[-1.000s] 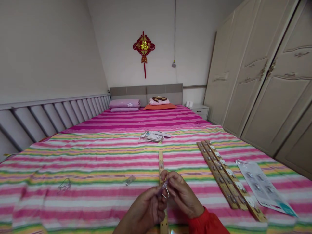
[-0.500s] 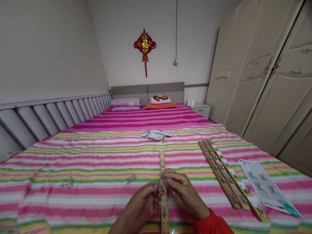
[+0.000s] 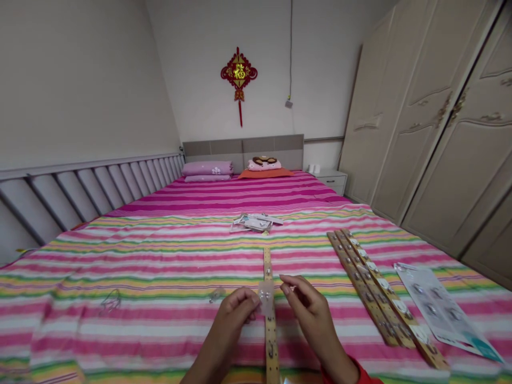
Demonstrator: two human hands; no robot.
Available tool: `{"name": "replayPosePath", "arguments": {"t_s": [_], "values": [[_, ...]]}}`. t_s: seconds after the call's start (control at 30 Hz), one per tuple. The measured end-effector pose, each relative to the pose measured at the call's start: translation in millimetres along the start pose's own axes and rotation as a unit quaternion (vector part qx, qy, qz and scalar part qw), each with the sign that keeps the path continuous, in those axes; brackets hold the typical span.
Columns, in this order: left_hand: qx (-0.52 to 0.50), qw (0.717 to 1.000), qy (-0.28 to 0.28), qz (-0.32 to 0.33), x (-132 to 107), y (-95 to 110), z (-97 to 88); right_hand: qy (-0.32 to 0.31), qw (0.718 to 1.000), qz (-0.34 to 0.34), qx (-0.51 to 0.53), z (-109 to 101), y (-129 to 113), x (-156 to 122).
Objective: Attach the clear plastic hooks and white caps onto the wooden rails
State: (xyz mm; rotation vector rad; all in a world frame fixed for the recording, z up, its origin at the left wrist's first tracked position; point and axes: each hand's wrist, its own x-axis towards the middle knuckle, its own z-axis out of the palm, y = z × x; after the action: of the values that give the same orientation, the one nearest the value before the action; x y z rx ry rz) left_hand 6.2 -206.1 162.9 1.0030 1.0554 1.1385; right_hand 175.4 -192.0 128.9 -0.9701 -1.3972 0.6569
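Note:
A narrow wooden strip (image 3: 271, 341) with holes and small metal fittings lies lengthwise on the striped quilt (image 3: 132, 330), running away from me between my hands. A small clear plastic piece (image 3: 266, 297) rests on this strip. My left hand (image 3: 232, 320) is curled just left of the piece, its fingertips at the piece's edge. My right hand (image 3: 310, 309) is to the right of the strip, fingers apart and holding nothing I can see. A little left of my hands lies a small clear packet (image 3: 216, 294).
Several similar wooden strips (image 3: 372, 288) with round white and metal parts lie to the right, beside a printed card sheet (image 3: 438, 306). A heap of packets (image 3: 256, 223) lies ahead. A thin wire loop (image 3: 111, 301) lies left. A padded rail and wardrobe flank the bed.
My hands have moved apart. The clear piece with its metal loop, pinched between them before, now sits on the wooden strip, and my right hand has let go of it.

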Motion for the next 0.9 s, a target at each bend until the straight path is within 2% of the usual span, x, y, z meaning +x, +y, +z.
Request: {"name": "replayPosePath", "arguments": {"t_s": [0.07,0.13,0.27,0.37,0.47,0.6,0.7,0.8,0.9], "values": [[0.061,0.997,0.016,0.051,0.2,3.2,-1.5,0.016,1.000,0.010,0.000,-0.6,-0.4,-4.0],[0.085,0.994,0.022,0.070,0.8,2.3,-3.3,0.016,1.000,-0.013,-0.009,-0.1,-2.9,-8.0],[0.034,0.999,0.016,0.016,2.7,-7.8,-4.5,-0.005,0.994,-0.107,-0.027,2.5,-10.4,-12.0],[-0.018,0.999,0.002,-0.038,2.5,-11.6,-2.7,-0.016,0.992,-0.118,-0.030,3.2,-12.0,-10.8],[-0.017,0.998,-0.016,-0.051,0.9,-6.6,-2.2,-0.008,0.998,-0.060,-0.005,1.3,-9.6,-7.6],[0.125,0.988,-0.089,-0.008,-0.2,10.7,-6.8,-0.041,0.993,0.071,0.086,-5.4,-6.6,-1.1],[0.214,0.969,-0.124,-0.009,0.9,23.6,-10.8,-0.092,0.983,0.103,0.122,-11.0,-7.4,1.7],[0.221,0.969,-0.112,-0.027,4.7,28.6,-13.3,-0.097,0.990,0.037,0.093,-13.6,-10.1,-1.3],[0.161,0.981,-0.083,-0.070,11.1,24.1,-14.8,-0.072,0.996,-0.059,0.014,-12.5,-12.6,-9.1]]}}
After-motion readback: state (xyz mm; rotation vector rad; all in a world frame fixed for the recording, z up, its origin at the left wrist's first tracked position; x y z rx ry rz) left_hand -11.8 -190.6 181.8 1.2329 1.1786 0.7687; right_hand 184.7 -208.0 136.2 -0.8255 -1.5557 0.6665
